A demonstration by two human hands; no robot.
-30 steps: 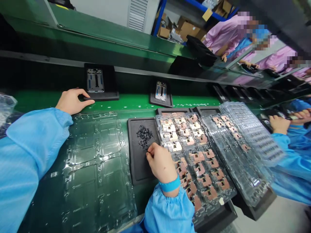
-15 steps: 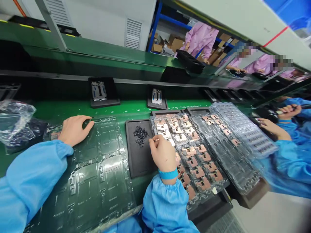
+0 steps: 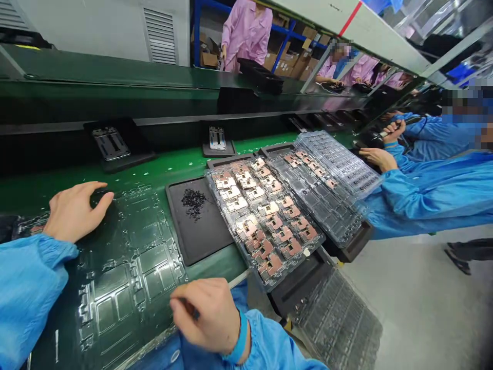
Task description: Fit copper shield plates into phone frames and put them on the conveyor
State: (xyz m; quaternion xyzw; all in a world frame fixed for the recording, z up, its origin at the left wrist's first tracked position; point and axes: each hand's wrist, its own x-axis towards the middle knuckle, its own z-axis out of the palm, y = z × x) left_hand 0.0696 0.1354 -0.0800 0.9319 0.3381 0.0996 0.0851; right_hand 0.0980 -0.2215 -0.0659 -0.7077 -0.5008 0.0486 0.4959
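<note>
Transparent plastic tray fills lower left of frame, long axis running roughly up-down; left hand, loosely open, thumb spread, no held item visible, is nearer its upper left corner and partly covers it, contact unclear. Right hand at bottom centre, fingers curled in, can't tell if gripping anything, tray up-left of it. Black tray with dark bits mid-frame, between transparent tray and copper-coloured boards, centre-right.
</note>
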